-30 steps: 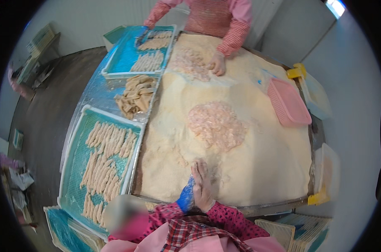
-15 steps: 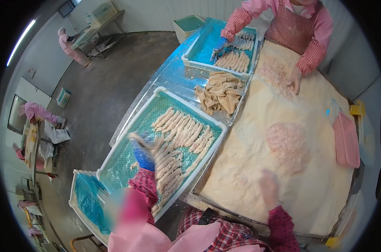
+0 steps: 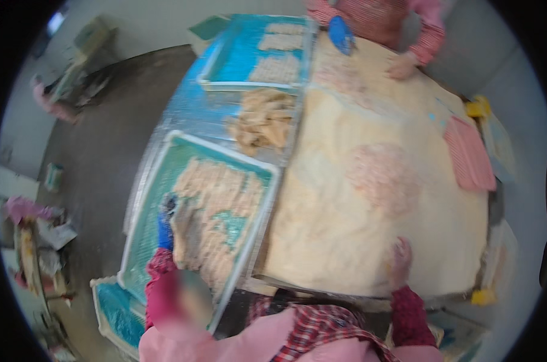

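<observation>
My left hand, in a blue glove, reaches into the near white-rimmed tray beside rows of pale coated strips; its coated fingertips are smeared by motion, so any grip is unclear. My right hand, in a pale glove, is over the spread of cream-coloured powder near its front edge, fingers blurred. Beyond it sits a mound of pink raw meat pieces.
A co-worker stands across the table near a second tray. A tan cloth pile lies between trays; a pink basket sits right. Stacked trays are lower left, other workers farther left.
My hands were pressed together over the powder and have separated, the left moving into the near tray. The co-worker's blue-gloved hand has moved rightward from the far tray to over the powder.
</observation>
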Demonstrator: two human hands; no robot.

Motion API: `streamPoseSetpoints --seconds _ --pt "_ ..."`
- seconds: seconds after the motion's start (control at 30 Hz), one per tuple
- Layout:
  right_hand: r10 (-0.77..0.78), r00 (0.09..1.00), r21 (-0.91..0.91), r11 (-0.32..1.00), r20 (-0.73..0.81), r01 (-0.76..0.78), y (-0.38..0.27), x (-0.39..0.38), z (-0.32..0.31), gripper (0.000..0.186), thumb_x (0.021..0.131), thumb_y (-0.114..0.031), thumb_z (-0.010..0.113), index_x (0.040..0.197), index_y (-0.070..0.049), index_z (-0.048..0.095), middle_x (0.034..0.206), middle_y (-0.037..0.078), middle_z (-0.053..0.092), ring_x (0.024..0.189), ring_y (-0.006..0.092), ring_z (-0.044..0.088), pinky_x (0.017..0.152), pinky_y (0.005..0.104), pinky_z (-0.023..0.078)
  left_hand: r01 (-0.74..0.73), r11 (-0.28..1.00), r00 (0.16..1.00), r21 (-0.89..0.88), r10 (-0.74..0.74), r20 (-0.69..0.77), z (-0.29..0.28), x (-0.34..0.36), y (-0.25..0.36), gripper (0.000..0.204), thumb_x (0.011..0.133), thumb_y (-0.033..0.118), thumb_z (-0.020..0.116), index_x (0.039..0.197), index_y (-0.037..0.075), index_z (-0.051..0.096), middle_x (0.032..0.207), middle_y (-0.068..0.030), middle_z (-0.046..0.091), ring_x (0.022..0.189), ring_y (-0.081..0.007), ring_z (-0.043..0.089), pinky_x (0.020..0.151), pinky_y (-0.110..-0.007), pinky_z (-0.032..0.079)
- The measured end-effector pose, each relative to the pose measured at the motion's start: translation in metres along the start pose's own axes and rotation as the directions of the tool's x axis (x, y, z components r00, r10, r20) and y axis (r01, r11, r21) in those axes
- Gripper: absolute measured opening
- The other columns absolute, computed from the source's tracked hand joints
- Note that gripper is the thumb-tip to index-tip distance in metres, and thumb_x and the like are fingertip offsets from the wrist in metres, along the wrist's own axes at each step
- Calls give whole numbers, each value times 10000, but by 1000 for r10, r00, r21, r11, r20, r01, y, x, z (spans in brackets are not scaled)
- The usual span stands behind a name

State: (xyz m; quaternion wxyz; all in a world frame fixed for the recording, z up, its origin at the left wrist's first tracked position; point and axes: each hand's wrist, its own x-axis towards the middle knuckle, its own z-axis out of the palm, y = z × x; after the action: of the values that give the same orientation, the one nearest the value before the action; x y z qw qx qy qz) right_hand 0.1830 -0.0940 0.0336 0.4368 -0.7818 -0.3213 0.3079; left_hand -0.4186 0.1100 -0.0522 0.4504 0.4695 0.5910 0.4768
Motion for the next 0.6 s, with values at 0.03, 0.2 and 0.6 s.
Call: streamPoseSetpoints --seconds 0.03,0.2,0.6 --pt "-241 970 -21 970 -19 240 39 12 -4 308 898 -134 514 1173 6 502 1161 132 535 1095 215 492 924 366 407 -41 999 999 35 40 18 28 -8 8 449 994 306 313 1373 73 376 1305 -117 484 1121 -191 500 997 -346 356" --pt "-332 853 -51 922 403 383 3 9 -12 314 844 -86 583 1145 3 568 1135 147 587 1110 241 520 956 331 400 -31 997 971 -75 48 236 136 -55 84 407 960 267 405 1301 52 464 1185 -110 569 1033 -196 537 929 -329 408" --pt "-296 865 -576 652 405 493 14 26 -13 379 755 3 553 1131 -32 577 1082 161 600 1033 275 564 935 369 413 -862 440 392 253 259 883 397 -192 70 284 790 190 544 1057 132 623 976 -81 609 909 -267 563 796 -393 445"
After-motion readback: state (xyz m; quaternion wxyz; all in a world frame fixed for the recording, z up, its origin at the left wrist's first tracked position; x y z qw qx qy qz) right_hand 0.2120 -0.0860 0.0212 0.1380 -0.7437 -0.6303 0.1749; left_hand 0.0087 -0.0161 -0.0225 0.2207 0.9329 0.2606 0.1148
